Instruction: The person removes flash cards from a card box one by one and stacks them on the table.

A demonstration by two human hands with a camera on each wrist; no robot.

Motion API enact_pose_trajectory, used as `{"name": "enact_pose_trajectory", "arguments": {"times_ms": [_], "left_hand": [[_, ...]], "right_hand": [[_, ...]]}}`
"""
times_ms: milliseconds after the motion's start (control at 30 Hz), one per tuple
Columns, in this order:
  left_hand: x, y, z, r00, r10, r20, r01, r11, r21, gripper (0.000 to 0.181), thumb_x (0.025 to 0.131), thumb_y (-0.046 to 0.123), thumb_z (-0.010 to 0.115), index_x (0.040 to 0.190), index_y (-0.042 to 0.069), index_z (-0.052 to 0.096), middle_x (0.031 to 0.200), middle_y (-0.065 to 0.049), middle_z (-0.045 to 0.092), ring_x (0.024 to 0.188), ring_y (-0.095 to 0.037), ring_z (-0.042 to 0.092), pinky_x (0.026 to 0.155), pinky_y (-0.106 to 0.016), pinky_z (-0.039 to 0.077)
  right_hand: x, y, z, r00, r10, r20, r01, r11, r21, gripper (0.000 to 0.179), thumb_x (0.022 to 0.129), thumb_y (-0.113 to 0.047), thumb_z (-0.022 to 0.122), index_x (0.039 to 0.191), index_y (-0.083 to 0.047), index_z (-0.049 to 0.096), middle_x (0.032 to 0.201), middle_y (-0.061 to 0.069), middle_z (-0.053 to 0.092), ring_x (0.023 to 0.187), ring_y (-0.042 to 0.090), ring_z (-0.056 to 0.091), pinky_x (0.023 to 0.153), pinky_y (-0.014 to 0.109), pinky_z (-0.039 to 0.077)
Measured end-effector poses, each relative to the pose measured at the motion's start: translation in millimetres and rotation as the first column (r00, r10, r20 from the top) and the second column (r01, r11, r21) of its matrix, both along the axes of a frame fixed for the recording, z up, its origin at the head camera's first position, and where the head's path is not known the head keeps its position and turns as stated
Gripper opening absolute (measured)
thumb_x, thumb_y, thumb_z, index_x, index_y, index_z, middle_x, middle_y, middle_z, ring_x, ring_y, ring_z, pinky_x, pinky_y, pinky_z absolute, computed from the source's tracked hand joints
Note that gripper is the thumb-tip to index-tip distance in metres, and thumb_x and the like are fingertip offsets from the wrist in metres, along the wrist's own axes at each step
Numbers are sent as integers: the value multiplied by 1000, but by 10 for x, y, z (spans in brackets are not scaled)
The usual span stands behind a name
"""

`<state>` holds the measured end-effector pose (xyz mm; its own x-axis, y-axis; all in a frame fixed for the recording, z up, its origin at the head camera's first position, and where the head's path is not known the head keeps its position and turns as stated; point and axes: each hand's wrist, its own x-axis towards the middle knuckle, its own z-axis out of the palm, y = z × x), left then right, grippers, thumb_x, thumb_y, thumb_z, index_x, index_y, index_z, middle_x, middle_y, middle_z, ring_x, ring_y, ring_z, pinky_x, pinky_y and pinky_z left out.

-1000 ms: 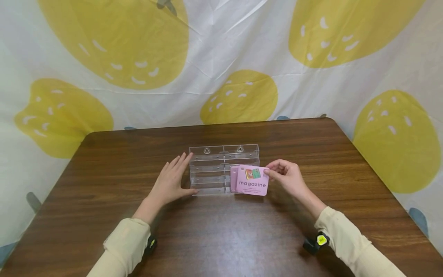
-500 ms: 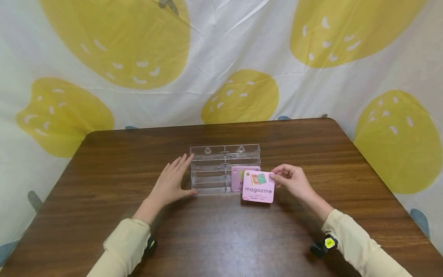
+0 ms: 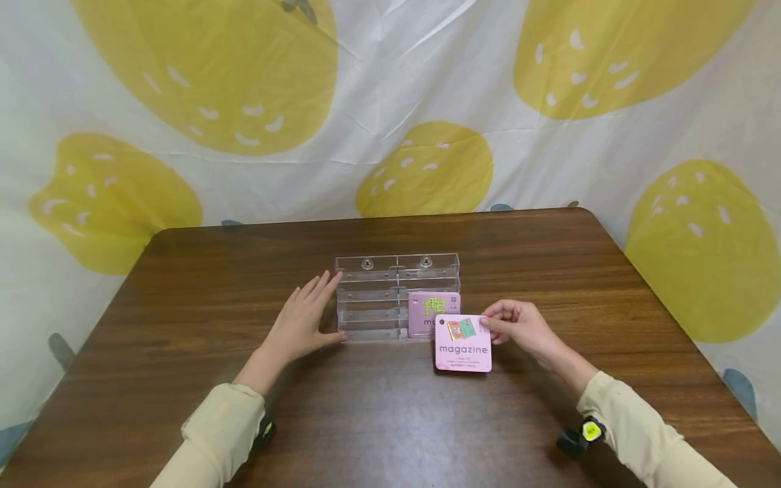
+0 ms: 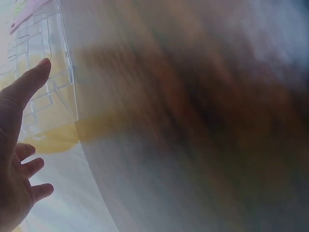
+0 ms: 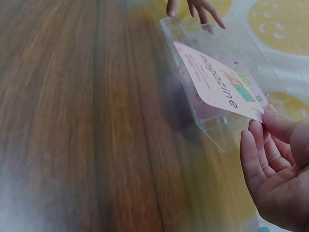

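A clear plastic rack [image 3: 367,296] with tiered pockets in two columns stands on the table. My left hand [image 3: 299,317] rests at its left side, fingers straight and spread, thumb by the front corner. Between thumb and fingers my right hand [image 3: 518,332] pinches the upper right corner of a pink square card [image 3: 463,346] printed "magazine". That card is in front of the rack's lower right, overlapping a second pink card [image 3: 427,306] with a yellow-green drawing, which sits in the lower right pocket. In the right wrist view the pinched card [image 5: 217,84] tilts over the rack.
The rack stands on a brown wood-grain table [image 3: 378,420] with rounded far corners. Behind the table hangs a white cloth [image 3: 281,190] with large yellow fruit prints. Each wrist wears a black strapped device, the right one [image 3: 582,437] with a yellow-green face.
My right hand has drawn the magazine card toward me and slightly right, away from the rack, uncovering more of the pink card behind it. The left hand has stayed at the rack's left side.
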<state>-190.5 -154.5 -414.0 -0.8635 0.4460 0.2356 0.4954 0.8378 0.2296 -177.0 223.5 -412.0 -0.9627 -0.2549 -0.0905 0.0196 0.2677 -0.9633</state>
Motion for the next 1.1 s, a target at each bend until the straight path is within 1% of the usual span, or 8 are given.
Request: {"name": "enact_pose_trajectory", "arguments": {"times_ms": [167, 333, 533, 700, 900, 1100], "left_hand": [[8, 2, -4, 1000, 2, -5, -2, 1000, 2, 105, 66, 44, 77, 146, 14, 17, 144, -21, 28, 130, -36, 29, 102, -57, 25], [9, 7, -1, 1000, 5, -1, -5, 1000, -4, 104, 66, 44, 77, 146, 14, 18, 144, -21, 28, 130, -36, 29, 102, -57, 25], [12, 14, 2, 1000, 10, 12, -10, 1000, -19, 103, 68, 45, 76, 146, 14, 17, 145, -20, 27, 130, -36, 29, 102, -57, 25], [22, 16, 4, 1000, 4, 20, -3, 1000, -6, 102, 68, 44, 76, 146, 14, 18, 144, -21, 28, 130, -36, 30, 101, -58, 25], [23, 7, -1, 1000, 5, 15, -5, 1000, -18, 102, 67, 44, 76, 146, 14, 19, 144, -21, 28, 130, -36, 30, 101, -57, 26], [36, 1, 22, 1000, 5, 19, -4, 1000, -30, 101, 68, 45, 76, 145, 14, 20, 145, -21, 27, 130, -36, 30, 101, -57, 26]], "right_hand": [[11, 48, -21, 998, 19, 65, -21, 999, 25, 28, 85, -7, 61, 98, 17, 54, 71, 1, 61, 60, 10, 57, 58, 25, 53], [14, 89, -46, 994, 40, 98, -45, 998, 48, 27, 86, -8, 61, 98, 16, 54, 71, 2, 61, 62, 10, 56, 57, 24, 52], [2, 132, -93, 987, 81, 136, -87, 995, 39, 27, 85, -7, 61, 98, 16, 54, 72, 2, 61, 63, 9, 58, 56, 22, 52], [2, 172, -126, 984, 83, 158, -93, 994, 52, 25, 85, -6, 61, 97, 15, 55, 71, 1, 61, 61, 8, 56, 55, 21, 51], [17, 208, -126, 981, 99, 168, -112, 992, 64, 26, 85, -8, 61, 98, 15, 55, 73, 2, 62, 61, 9, 56, 55, 22, 52], [26, 225, -117, 978, 117, 173, -134, 987, 87, 26, 85, -8, 62, 97, 14, 55, 72, 2, 61, 60, 9, 56, 54, 22, 51]]}}
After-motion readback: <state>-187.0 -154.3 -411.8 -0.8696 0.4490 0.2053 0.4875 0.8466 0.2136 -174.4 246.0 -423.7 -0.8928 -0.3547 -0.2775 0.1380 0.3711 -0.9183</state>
